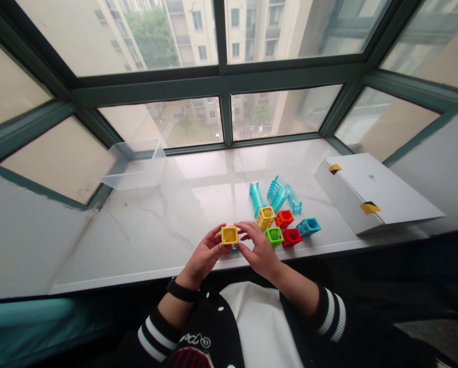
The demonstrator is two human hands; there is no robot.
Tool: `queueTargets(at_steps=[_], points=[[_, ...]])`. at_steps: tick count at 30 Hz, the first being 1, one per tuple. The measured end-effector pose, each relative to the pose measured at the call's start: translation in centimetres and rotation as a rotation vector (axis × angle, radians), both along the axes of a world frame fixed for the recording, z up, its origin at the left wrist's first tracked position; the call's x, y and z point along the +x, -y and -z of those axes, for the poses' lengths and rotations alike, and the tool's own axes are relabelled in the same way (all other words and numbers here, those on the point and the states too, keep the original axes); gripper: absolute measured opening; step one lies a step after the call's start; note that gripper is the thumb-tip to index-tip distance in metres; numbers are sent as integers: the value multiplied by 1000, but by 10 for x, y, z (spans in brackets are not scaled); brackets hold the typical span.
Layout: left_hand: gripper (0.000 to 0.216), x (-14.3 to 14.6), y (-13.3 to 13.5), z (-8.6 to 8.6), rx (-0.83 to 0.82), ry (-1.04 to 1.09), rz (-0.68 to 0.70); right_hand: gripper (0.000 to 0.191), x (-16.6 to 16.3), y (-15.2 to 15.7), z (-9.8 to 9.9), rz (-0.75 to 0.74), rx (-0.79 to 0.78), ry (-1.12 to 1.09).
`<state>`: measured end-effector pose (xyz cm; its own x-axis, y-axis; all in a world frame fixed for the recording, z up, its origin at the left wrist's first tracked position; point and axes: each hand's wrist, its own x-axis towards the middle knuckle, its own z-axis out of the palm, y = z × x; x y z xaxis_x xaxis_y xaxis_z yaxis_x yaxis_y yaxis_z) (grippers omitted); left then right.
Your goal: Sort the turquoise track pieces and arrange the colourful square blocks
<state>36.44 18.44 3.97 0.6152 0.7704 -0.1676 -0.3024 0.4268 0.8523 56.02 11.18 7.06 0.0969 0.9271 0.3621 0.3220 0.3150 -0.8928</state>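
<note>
A yellow hollow cube block [229,235] is held between my two hands near the sill's front edge, its open square face turned up. My left hand [206,258] is closed on its left side. From the right, the thumb and index finger of my right hand [260,251] pinch it. Below it, bits of blue and red show, mostly hidden by my fingers. Close to my right hand stand a green block [274,236], a taller yellow block [266,217], an orange-red block [284,219], a red block [292,237] and a blue block [308,226].
Behind the blocks lie translucent teal track pieces: a straight one [257,198], a curved one [278,192] and a smaller one [294,199]. A clear plastic bin [137,174] stands at the back left of the marbled sill [137,245]. At right is a white box [378,189].
</note>
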Motion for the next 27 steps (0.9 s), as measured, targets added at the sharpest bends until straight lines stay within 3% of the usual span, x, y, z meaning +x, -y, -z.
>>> queueTargets(at_steps=[9,19,27], points=[[69,1,2,-9,-19,104,59,56,3,1,-3,-7,50,64],[60,2,-3,0,-19,84,37,64,9,3,-8,-35,33,189],[61,25,-10,-15,112,60,111,53,36,3,-24,33,57,277]])
